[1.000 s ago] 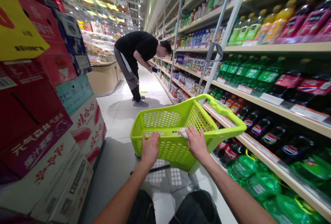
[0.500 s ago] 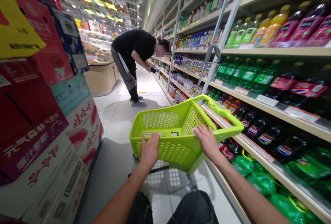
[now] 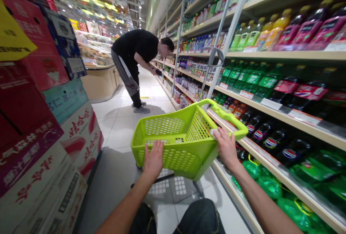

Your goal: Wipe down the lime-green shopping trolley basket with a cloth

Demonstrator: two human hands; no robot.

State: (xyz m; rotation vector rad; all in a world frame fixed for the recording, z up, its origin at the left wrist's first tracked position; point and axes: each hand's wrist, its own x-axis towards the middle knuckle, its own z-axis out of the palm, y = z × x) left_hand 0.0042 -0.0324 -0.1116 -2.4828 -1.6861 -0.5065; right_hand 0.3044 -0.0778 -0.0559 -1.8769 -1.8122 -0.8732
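Observation:
A lime-green shopping cart [image 3: 186, 158] with a perforated plastic basket stands before my knees, its handle toward the shelves. Against the near rim of the basket lies my left hand [image 3: 153, 160], fingers stretched out and tips at the edge. My right hand [image 3: 226, 147] is farther right, at the rim near the handle. Under its fingertips a small white wipe [image 3: 214, 132] is pinched and pressed to the green plastic. The palm sides of both hands are hidden. No goods show inside the basket.
Drink shelves [image 3: 270, 108] run along the right, with large green bottles [image 3: 294, 216] low down. Stacked cartons [image 3: 78, 136] line the left. Ahead, a person [image 3: 135, 57] in black bends toward the shelves, holding a dark object. A rounded display counter [image 3: 100, 82] stands behind.
My right hand has slid the wipe along the rim toward the handle. My left hand stays at the near rim. The whole view has shifted slightly, moving the scene left.

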